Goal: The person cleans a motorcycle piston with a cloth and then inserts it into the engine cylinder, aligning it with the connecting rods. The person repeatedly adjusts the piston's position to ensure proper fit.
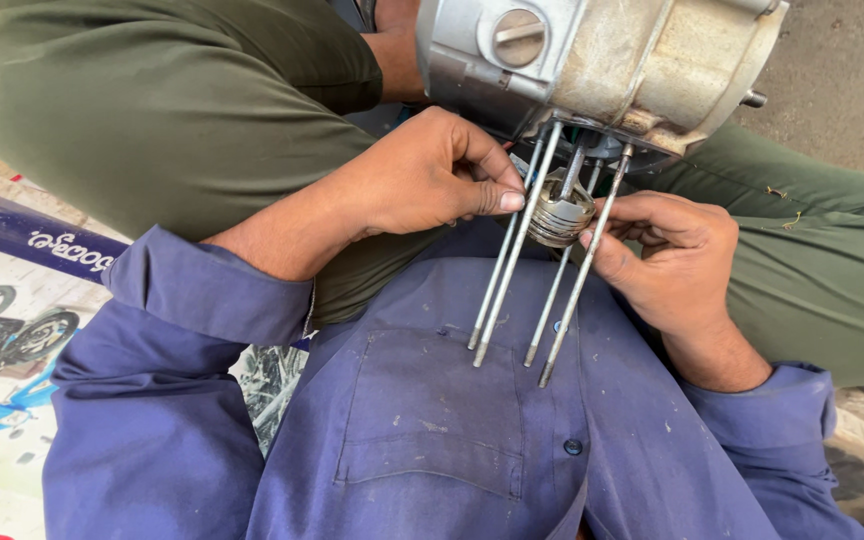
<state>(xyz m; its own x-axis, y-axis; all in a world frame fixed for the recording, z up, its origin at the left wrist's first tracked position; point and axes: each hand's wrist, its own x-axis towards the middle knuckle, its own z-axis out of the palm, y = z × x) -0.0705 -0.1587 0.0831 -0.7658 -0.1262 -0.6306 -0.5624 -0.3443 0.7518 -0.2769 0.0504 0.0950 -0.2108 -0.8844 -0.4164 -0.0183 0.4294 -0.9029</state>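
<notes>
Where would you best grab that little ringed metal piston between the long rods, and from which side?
Probably by its round grooved skirt, pinched from the two open sides. The piston sits among four long studs below the engine case, so only gaps between rods give access. The left hand and right hand pinch it that way.

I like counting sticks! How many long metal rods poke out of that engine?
4 thin grey metal rods: two close together left of the round silver piston, at and, one below it, one on its right. None seem hidden.

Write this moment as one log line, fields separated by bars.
left hand: pinches piston | right hand: fingertips on piston | four studs around it | engine crankcase above
</notes>
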